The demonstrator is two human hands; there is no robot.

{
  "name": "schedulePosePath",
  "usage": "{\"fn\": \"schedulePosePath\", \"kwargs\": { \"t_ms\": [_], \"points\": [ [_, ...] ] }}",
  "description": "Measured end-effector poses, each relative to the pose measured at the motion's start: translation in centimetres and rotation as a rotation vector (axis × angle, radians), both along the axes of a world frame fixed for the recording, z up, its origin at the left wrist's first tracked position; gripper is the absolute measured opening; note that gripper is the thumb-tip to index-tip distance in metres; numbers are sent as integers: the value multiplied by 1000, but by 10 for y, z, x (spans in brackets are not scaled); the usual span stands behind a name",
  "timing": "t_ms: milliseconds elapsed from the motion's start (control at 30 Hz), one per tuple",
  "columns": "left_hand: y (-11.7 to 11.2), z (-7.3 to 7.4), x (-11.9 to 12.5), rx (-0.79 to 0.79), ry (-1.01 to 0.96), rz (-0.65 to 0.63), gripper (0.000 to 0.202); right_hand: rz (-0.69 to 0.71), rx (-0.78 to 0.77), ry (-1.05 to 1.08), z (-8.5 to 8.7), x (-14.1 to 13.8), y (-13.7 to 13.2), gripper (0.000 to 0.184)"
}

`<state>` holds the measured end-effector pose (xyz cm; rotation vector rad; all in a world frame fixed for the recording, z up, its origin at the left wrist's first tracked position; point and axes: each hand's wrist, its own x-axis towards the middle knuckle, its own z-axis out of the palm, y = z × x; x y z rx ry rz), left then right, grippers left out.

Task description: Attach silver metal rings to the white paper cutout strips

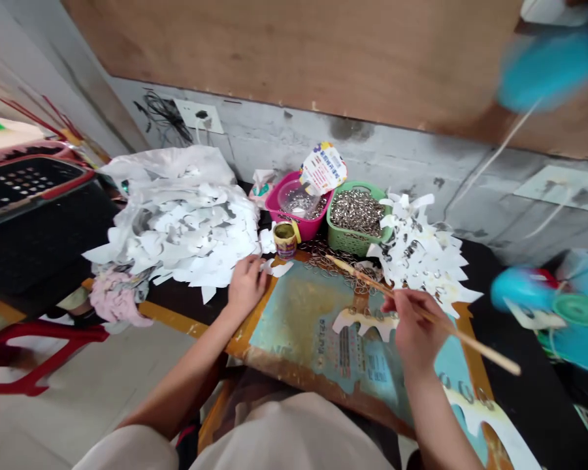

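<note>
In the head view my right hand (419, 320) is closed round a long, thin wooden-handled brush (470, 341), its pale tip pointing left over a heap of loose metal rings (318, 258). Below the brush lies a scalloped white paper strip (360, 320) with rings along its upper edge, on a worn blue-and-brown board (289, 313). My left hand (247, 284) rests at the board's upper left corner, fingers curled at a small white paper cutout (279, 268). Just beyond stands a small open jar (285, 240) with a yellow rim and a dark label.
A large pile of white paper cutouts (191, 228) lies left. A pink basket (301, 225) and a green basket (355, 243) of metal rings stand by the wall. Ringed paper pieces (421, 254) are stacked right; another strip (500, 424) lies lower right. A red stool (34, 356) stands left.
</note>
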<state>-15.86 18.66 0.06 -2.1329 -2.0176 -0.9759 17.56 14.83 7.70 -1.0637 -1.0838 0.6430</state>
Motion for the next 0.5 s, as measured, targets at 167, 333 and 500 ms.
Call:
{"fn": "schedulePosePath", "kwargs": {
  "t_ms": [167,333,500],
  "points": [
    [13,21,-63,-86,238,189,32,301,128,-260,45,-72,82,23],
    [30,35,-72,-153,268,186,35,297,191,-776,43,-147,147,30],
    [26,42,-69,-275,307,168,28,358,117,-885,19,-174,170,29]
  ]
}}
